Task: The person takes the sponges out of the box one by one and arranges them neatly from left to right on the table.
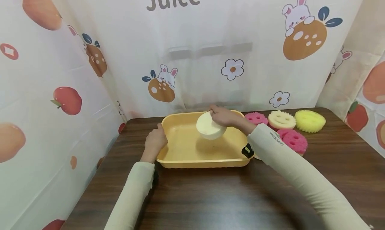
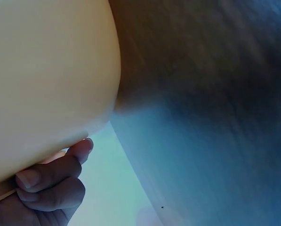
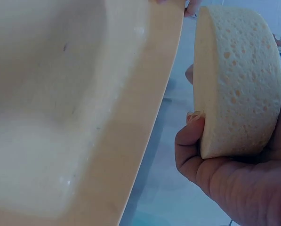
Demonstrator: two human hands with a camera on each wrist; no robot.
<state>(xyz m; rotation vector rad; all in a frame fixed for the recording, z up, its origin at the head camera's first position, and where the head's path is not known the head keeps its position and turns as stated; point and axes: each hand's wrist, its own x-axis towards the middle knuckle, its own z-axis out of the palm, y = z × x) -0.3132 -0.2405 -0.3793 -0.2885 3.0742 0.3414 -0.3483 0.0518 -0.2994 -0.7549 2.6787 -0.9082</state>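
A shallow yellow plastic basin [image 1: 180, 148] sits on the dark wooden table [image 1: 192, 193]. At its left side, my left hand [image 1: 155, 141] grips the rim; the left wrist view shows the fingers [image 2: 55, 181] curled against the basin's wall [image 2: 51, 75]. My right hand [image 1: 225, 116] holds a round cream sponge [image 1: 207, 129] above the basin, tilted. In the right wrist view, the sponge [image 3: 244, 80] has a pitted side and stands on edge in the grip, with fingertips around its flat face. The basin's rim [image 3: 135, 127] is beside it there, apart from the sponge.
Right of the basin lie a pink sponge [image 1: 255, 117], a cream smiley sponge [image 1: 282, 119], a yellow sponge [image 1: 309, 120] and a nearer pink smiley sponge [image 1: 293, 141], partly behind the right sleeve [image 1: 288, 163]. A printed curtain [image 1: 204, 79] hangs close behind the table.
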